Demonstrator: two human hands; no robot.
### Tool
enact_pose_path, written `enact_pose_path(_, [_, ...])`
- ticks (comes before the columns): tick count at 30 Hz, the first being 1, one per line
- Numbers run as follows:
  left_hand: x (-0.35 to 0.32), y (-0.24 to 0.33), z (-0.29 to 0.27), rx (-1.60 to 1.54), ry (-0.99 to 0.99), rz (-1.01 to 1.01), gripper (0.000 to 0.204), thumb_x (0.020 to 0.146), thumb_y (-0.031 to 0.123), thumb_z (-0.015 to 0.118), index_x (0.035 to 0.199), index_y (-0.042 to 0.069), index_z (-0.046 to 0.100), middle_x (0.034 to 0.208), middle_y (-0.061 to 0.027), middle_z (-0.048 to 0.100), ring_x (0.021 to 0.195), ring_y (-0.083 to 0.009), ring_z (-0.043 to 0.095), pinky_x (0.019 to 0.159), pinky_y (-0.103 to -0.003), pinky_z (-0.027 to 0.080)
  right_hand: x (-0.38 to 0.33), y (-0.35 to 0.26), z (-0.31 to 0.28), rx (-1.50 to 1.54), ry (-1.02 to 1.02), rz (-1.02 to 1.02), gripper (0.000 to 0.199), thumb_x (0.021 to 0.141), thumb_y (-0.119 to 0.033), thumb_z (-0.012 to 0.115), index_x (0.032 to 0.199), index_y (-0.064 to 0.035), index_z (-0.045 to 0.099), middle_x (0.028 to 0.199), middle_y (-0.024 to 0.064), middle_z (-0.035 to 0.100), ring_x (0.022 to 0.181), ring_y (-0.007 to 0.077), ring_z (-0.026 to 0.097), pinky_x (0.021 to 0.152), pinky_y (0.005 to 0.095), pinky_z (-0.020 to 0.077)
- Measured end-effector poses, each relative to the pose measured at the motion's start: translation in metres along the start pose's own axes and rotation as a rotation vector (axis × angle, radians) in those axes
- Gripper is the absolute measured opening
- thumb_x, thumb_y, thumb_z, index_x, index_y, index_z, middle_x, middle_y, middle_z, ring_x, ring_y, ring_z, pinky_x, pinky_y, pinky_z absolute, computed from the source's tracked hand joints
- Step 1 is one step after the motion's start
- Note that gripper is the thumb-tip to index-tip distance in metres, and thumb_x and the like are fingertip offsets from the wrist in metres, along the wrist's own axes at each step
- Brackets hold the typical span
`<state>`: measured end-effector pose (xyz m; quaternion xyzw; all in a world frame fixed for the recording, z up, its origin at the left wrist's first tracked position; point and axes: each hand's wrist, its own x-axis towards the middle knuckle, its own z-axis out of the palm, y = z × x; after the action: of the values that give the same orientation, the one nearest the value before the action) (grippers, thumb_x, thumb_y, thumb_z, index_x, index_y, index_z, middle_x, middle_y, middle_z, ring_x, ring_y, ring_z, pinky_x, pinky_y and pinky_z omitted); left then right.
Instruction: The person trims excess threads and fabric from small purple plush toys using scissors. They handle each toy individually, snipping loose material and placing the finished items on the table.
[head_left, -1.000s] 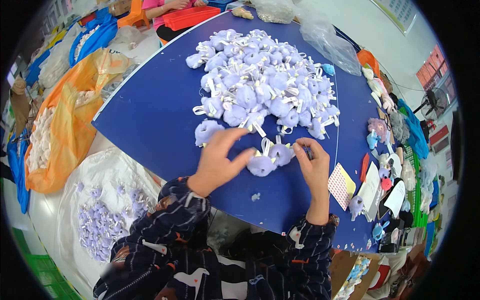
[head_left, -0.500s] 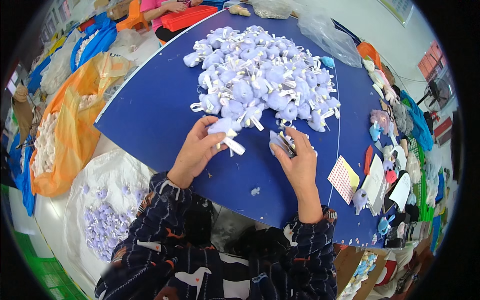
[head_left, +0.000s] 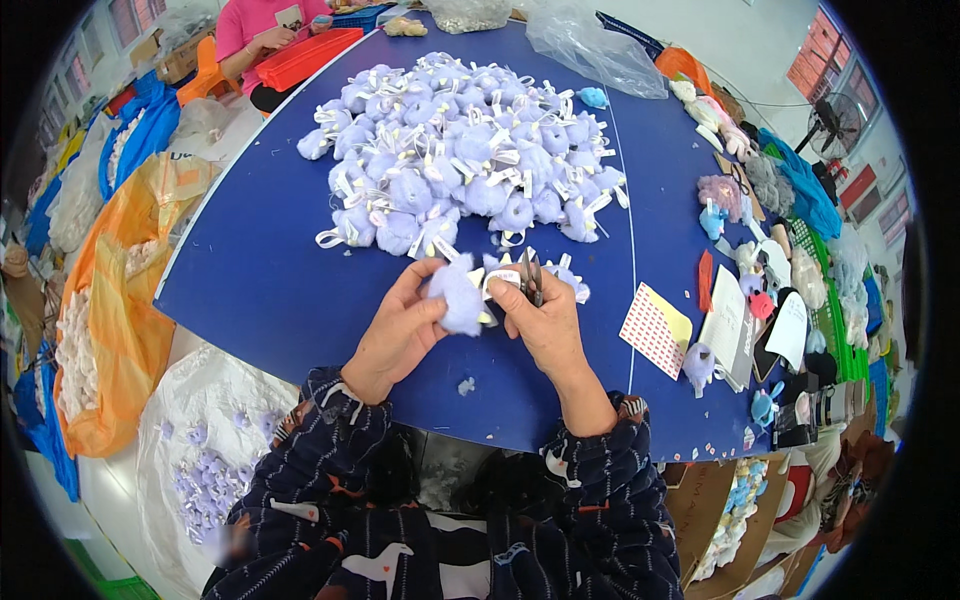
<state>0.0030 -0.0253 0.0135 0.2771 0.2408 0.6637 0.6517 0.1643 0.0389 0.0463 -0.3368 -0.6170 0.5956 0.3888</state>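
Left hand [head_left: 400, 330] pinches a lilac pompom [head_left: 457, 292] just above the blue table [head_left: 260, 280], steadying it so the right hand [head_left: 545, 325], closed around small snips [head_left: 530, 275], can work at its white tag. Beyond, a heap of pompoms [head_left: 460, 150] sits mid-table within reach.

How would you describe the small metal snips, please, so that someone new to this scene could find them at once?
Start at the big blue table and its heap of lilac pompoms. Just below the heap, the person's two hands meet; the left hand holds a single pompom. The snips stand up from the right hand, the only grey metal thing among soft lilac fluff.
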Motion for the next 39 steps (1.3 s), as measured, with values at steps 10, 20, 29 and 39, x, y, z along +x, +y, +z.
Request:
enact_pose_path(10, [-0.005, 0.001, -0.004, 0.132, 0.029, 0.014, 0.041, 0.077, -0.008, 0.053, 0.114, 0.005, 0.04, 0.108, -0.0078, 0.051, 0.099, -0.016, 0.054, 0.085, -0.03, 0.046, 0.009, 0.008, -0.004, 0.2, 0.099, 0.008, 0.034, 0.084, -0.026, 0.059, 0.105, 0.0004, 0.057, 0.081, 0.0072, 0.061, 0.047, 0.0032, 0.041, 0.04, 0.0189, 0.0342])
enact_pose_path(20, [-0.007, -0.009, -0.005, 0.465, -0.048, 0.089, 0.035, 0.077, -0.004, 0.058, 0.109, 0.006, 0.045, 0.103, -0.0052, 0.052, 0.094, -0.0117, 0.053, 0.081, -0.026, 0.046, 0.004, 0.023, 0.009, 0.224, 0.09, 0.024, 0.019, 0.081, -0.021, 0.065, 0.082, -0.0032, 0.06, 0.062, -0.0028, 0.05, 0.047, 0.0025, 0.042, 0.041, 0.0187, 0.0328])
enact_pose_path(29, [-0.009, -0.005, -0.007, 0.269, 0.056, 0.051, 0.034, 0.083, 0.004, 0.056, 0.116, 0.005, 0.044, 0.103, -0.0039, 0.054, 0.09, -0.0099, 0.054, 0.075, -0.024, 0.047, 0.001, 0.019, 0.006, -0.334, 0.071, -0.104, 0.023, 0.084, -0.022, 0.06, 0.09, -0.0002, 0.06, 0.063, -0.0012, 0.052, 0.048, 0.003, 0.043, 0.043, 0.0185, 0.0333])
enact_pose_path(39, [-0.041, 0.053, -0.04, -0.67, -0.792, 0.342, 0.05, 0.085, 0.056, 0.041, 0.116, 0.017, 0.049, 0.124, -0.0098, 0.045, 0.101, -0.0324, 0.05, 0.087, -0.049, 0.039, 0.006, 0.013, 0.0, 0.124, 0.165, -0.103, 0.025, 0.086, -0.026, 0.056, 0.08, -0.0016, 0.056, 0.068, 0.002, 0.054, 0.045, 0.0044, 0.043, 0.04, 0.0179, 0.0339])
